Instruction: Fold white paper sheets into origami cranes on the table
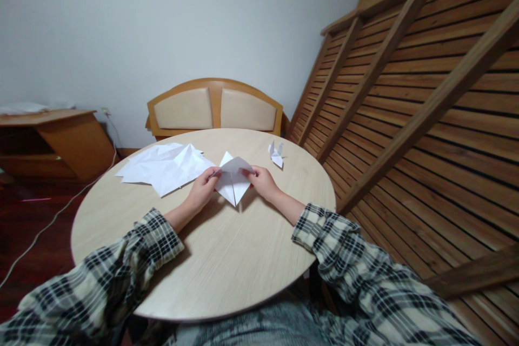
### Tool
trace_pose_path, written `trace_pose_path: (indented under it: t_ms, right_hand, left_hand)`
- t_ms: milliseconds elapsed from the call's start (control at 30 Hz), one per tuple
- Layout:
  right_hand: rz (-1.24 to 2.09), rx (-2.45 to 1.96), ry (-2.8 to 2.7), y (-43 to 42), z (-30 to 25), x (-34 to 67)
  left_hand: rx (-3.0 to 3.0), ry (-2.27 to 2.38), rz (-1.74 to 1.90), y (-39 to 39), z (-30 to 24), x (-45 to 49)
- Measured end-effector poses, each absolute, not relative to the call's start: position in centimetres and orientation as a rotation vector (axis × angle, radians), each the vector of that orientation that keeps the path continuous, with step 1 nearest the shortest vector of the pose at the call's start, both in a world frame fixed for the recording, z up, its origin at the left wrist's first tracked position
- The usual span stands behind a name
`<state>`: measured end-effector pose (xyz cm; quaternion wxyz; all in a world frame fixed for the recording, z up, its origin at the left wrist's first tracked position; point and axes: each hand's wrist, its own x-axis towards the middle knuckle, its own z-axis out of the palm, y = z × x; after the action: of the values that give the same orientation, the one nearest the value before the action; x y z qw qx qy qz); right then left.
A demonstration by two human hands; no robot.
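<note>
Gripping one folded white paper (231, 181) between left hand (204, 188) and right hand (264, 183) over the middle of one round worktop (227, 265).
Pinching two side edges, one per hand, with fingers closed on the paper. Flanked to the left by one spread pile of creased white sheets (162, 165), overlapping too much to count, and to the right by one small folded paper figure (276, 157), near the right hand but apart from it. Backed by one headboard (215, 98) with two cream panels (184, 109); bordered at right by one slatted wooden frame (405, 135).
</note>
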<state>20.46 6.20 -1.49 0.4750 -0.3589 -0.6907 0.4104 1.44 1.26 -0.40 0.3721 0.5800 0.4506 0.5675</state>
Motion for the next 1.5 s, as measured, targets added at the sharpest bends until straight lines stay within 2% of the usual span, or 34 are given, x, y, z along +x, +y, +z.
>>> trace_pose_path:
  t_ms: [400, 633, 1000, 1500]
  right_hand:
    - [0.896, -0.956, -1.698, 5.5, -1.6, 20.1]
    - [1.011, -0.970, -1.597, 6.0, -2.0, 20.0]
    - [1.076, -0.922, -1.568, 6.1, -2.4, 19.7]
    - [0.976, -0.913, -1.666, 5.4, -2.1, 19.6]
  left_hand:
    - [1.154, 1.093, 1.434, 1.5, -1.0, 1.8]
    - [1.127, 0.972, 1.435, 1.7, -1.4, 1.7]
    - [1.369, 1.084, 1.377, 0.4, -0.6, 1.8]
    - [1.512, 1.217, 1.383, 0.1, 0.1, 2.1]
